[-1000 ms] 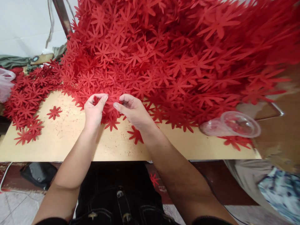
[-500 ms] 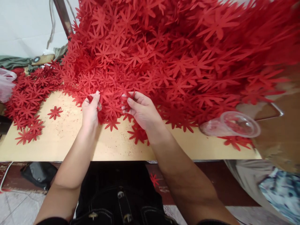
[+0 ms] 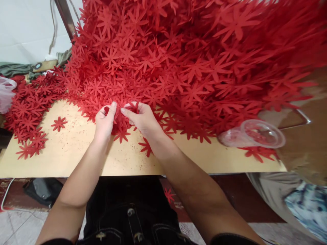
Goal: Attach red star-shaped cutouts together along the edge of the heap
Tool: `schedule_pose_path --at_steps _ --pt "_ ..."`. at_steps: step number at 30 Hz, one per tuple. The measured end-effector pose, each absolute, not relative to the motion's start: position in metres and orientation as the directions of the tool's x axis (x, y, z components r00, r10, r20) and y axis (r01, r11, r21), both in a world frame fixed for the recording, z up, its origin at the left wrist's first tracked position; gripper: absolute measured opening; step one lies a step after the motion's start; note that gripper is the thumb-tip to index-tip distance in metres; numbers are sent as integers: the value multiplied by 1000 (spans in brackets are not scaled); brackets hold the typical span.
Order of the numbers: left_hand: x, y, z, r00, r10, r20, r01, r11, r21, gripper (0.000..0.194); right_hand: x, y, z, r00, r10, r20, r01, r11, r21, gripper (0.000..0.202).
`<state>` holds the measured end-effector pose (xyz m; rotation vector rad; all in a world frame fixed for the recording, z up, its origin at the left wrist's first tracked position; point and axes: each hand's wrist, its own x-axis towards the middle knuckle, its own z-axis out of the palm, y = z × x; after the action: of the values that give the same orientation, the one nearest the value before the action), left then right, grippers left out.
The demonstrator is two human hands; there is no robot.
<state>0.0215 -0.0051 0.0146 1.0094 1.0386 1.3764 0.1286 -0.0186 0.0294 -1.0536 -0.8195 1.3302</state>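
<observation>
Our forearms reach forward over the desk (image 3: pixel 81 160), and both hands bend inward, thumbs up and facing each other just apart. The left hand (image 3: pixel 105 117) is curled nearly closed, its thumb pressed toward the forefinger, with a red piece (image 3: pixel 106 110) tucked in the fingers. The right hand (image 3: pixel 136 115) is partly closed, fingers bent around a red flower (image 3: pixel 135 107) largely hidden from us. Both are at the front edge of the flower heap (image 3: pixel 153 64). Pale marks on the dark red strip (image 3: pixel 20 199) below are too blurred for us to read. Compared with half a second ago, our hands are closer together.
</observation>
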Motion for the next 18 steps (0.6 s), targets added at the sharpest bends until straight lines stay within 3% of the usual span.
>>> schedule_pose_path --at_steps 4,9,13,18 --pt "21 -7 18 6 997 76 -250 -72 966 42 131 -15 23 126 990 -64 -377 -12 -926 40" --pt "22 -12 22 107 993 45 -249 -17 968 30 134 -14 16 147 989 28 -248 65 -967 43" --pt "19 -6 17 -15 999 44 -208 -46 977 19 136 -16 14 78 995 68 -240 85 -967 39" --pt "9 11 11 -257 951 172 -88 -201 976 27 149 -22 19 29 997 -66 -392 -50 -919 46"
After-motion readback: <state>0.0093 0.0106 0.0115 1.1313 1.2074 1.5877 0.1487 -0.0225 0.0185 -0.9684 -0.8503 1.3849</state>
